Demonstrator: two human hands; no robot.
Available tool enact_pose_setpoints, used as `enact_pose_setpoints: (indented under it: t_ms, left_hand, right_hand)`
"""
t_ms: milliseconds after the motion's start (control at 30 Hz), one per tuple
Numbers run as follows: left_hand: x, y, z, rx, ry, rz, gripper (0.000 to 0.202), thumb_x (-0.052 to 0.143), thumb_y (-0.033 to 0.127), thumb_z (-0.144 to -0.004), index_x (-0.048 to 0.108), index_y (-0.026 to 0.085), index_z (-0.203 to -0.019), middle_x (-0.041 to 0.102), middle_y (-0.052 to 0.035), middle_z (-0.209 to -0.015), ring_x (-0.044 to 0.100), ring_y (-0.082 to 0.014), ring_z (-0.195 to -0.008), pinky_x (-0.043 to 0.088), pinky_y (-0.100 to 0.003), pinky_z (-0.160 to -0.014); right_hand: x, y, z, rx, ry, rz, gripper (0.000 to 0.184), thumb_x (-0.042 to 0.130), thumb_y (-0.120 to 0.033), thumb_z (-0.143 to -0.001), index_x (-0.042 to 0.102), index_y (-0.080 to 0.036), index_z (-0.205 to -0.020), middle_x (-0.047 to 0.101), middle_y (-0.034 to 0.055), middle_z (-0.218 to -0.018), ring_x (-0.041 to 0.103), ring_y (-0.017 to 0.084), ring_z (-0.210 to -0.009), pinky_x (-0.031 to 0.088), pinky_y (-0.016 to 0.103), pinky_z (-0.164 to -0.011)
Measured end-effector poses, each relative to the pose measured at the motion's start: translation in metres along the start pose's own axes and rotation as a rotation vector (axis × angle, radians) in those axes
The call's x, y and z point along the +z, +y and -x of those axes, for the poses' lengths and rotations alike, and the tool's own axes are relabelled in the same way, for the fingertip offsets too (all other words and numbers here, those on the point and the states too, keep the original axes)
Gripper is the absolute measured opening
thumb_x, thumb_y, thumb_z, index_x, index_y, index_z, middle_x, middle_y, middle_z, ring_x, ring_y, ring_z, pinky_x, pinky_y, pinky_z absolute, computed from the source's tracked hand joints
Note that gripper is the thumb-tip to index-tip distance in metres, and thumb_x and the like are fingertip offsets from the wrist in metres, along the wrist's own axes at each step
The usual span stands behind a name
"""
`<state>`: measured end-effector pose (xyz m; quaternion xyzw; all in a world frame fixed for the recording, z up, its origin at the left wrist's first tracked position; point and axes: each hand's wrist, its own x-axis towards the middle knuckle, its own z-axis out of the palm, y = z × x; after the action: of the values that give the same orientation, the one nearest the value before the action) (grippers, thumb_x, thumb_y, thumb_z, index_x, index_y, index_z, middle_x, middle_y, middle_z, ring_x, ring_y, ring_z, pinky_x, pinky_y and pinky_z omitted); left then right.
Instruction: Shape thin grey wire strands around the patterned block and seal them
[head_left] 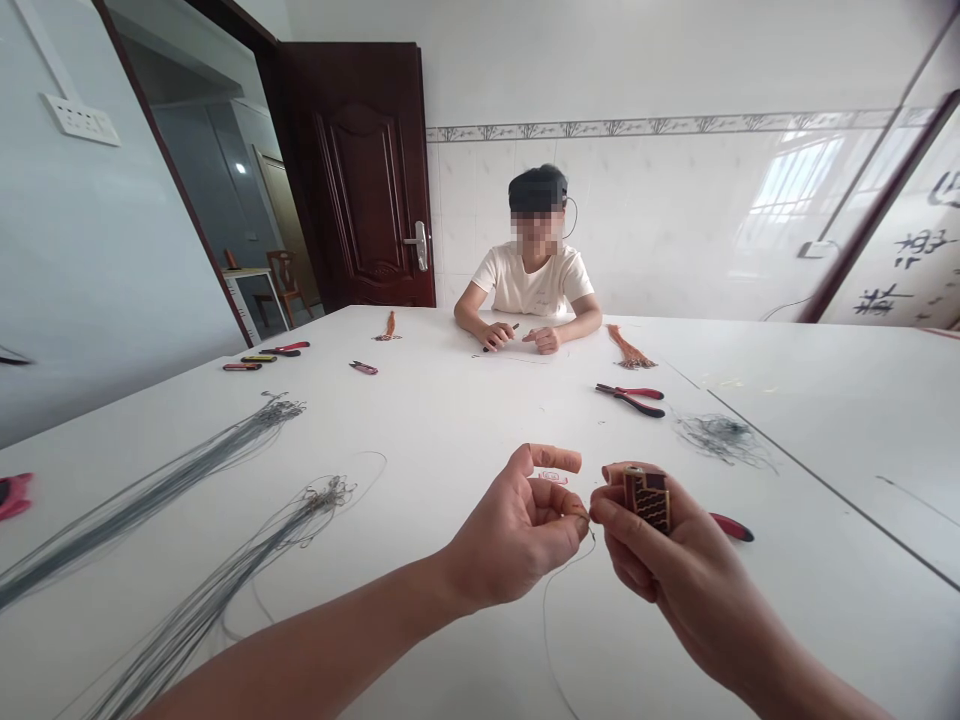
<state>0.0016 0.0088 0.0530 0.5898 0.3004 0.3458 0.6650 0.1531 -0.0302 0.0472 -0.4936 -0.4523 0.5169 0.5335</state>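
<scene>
Head view: a thin strand [545,610] hangs from the fingertips of the left hand [510,535], its end pinched between thumb and forefinger, the rest dropping below them in a loose curve over the white table [450,430]. Another left finger reaches forward above the pinch, clear of the strand. Just to the right of that pinch, the right hand [667,560] has its fingers curled around what looks like a patterned lighter [646,500], metal end uppermost; its thumb and a fingertip come close together, nearly meeting the left fingertips. I cannot tell whether they also grip the strand.

Doing this well, I judge, means a light, steady pinch very near the strand's end, both wrists settled, and the slack below hanging free of the forearms. If the lighter is lit, the fingertips should sit well aside from its metal end.

Beyond the right knuckles, a red handle [731,527] shows; farther past them lie a tangle of fine strands [716,437] and red-and-black pliers [634,397]. To the left of the left fingers stretch two grey strand bundles, the nearer one [304,515] and the farther one [180,477]. Straight ahead of both hands' fingertips, across the table, a co-worker [534,285] sits with forearms on the tabletop.
</scene>
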Motion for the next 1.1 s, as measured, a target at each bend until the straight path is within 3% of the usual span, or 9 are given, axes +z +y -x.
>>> enact_pose_setpoints:
  t_ms: [67, 167, 567, 1100]
  left_hand:
    - [0.001, 0.000, 0.001, -0.008, 0.001, 0.001, 0.037, 0.058, 0.020, -0.077, 0.040, 0.024, -0.109, 0.051, 0.0040, -0.076, 0.044, -0.0036, -0.059, 0.034, -0.018, -0.053]
    - [0.001, -0.001, 0.001, 0.010, 0.023, -0.009, 0.037, 0.058, 0.020, -0.077, 0.041, 0.024, -0.109, 0.052, 0.0036, -0.077, 0.045, -0.0034, -0.059, 0.035, -0.018, -0.054]
    - [-0.001, -0.003, -0.002, 0.050, 0.022, -0.064, 0.035, 0.057, 0.021, -0.077, 0.042, 0.025, -0.108, 0.051, 0.0049, -0.073, 0.044, -0.0034, -0.057, 0.035, -0.017, -0.051]
    - [-0.001, -0.004, -0.002, 0.065, 0.039, -0.117, 0.039, 0.057, 0.023, -0.075, 0.042, 0.022, -0.111, 0.050, 0.0026, -0.074, 0.043, -0.0039, -0.055, 0.036, -0.017, -0.049]
  right_hand:
    - [0.000, -0.002, 0.000, 0.000, 0.045, 0.025, 0.029, 0.063, -0.040, -0.075, 0.045, -0.024, -0.093, 0.040, -0.0087, -0.053, 0.030, 0.006, -0.043, 0.025, 0.020, -0.041]
    - [0.002, -0.005, 0.001, -0.054, 0.090, 0.135, 0.027, 0.062, -0.038, -0.073, 0.047, -0.023, -0.090, 0.048, -0.0061, -0.060, 0.032, 0.006, -0.045, 0.027, 0.020, -0.042]
    - [0.004, 0.003, 0.004, -0.178, 0.060, 0.287, 0.022, 0.058, -0.037, -0.077, 0.045, -0.025, -0.091, 0.054, -0.0040, -0.069, 0.038, 0.009, -0.052, 0.033, 0.021, -0.045]
    - [0.002, 0.009, 0.004, -0.220, 0.052, 0.373, 0.028, 0.053, -0.041, -0.080, 0.041, -0.027, -0.102, 0.055, -0.0015, -0.075, 0.039, 0.009, -0.052, 0.035, 0.022, -0.045]
